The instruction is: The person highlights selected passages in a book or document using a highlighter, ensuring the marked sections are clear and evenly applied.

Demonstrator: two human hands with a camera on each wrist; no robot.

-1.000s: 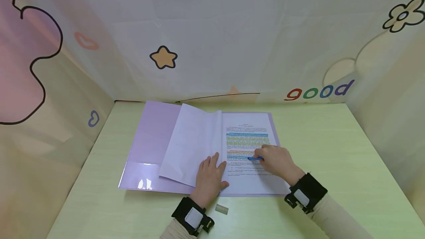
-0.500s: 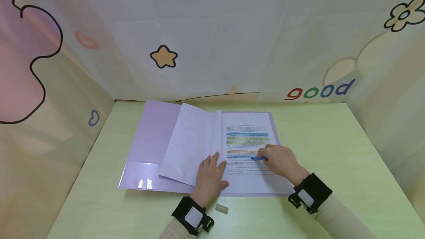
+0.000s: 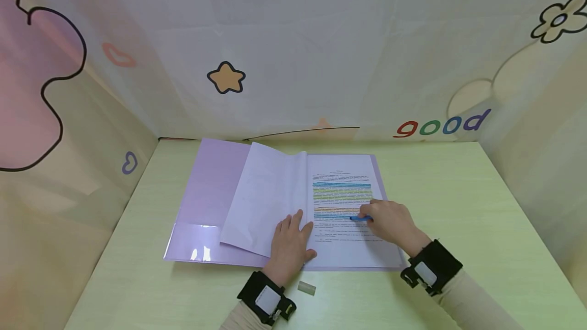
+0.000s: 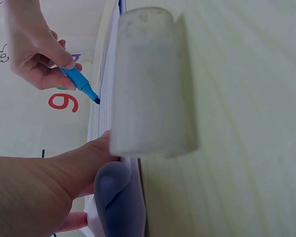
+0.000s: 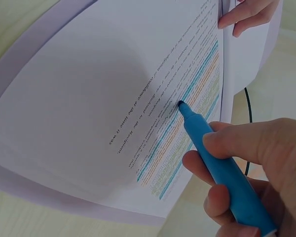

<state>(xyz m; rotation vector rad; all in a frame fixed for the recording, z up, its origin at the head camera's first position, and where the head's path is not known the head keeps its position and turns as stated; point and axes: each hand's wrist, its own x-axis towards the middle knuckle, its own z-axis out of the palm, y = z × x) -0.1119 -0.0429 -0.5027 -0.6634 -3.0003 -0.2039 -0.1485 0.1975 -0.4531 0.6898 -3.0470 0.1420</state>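
My right hand [image 3: 392, 223] pinches a blue highlighter [image 5: 224, 173] between thumb and curled fingers. Its dark tip [image 5: 181, 103] is at the printed page [image 5: 89, 98], close beside a blue-marked line; whether it touches the paper I cannot tell. Blue, green and orange stripes run across the text above. My left hand [image 3: 290, 247] rests with fingers extended near the fold, over the turned-back white sheet [image 3: 268, 192] and the printed page. Both lie in an open lilac folder [image 3: 215, 187] on the table. In the left wrist view, the left thumb [image 4: 91, 160] lies at the folder's near edge.
A small greyish cylinder [image 3: 306, 288] lies on the pale green table [image 3: 458, 197] just in front of the folder, near the left wrist; it looms large in the left wrist view. A printed curtain [image 3: 293, 65] stands behind and at both sides of the table.
My right hand has slid a little to the right across the page with the highlighter, slowing in the last half second. The left hand, folder and small cylinder have stayed in place.
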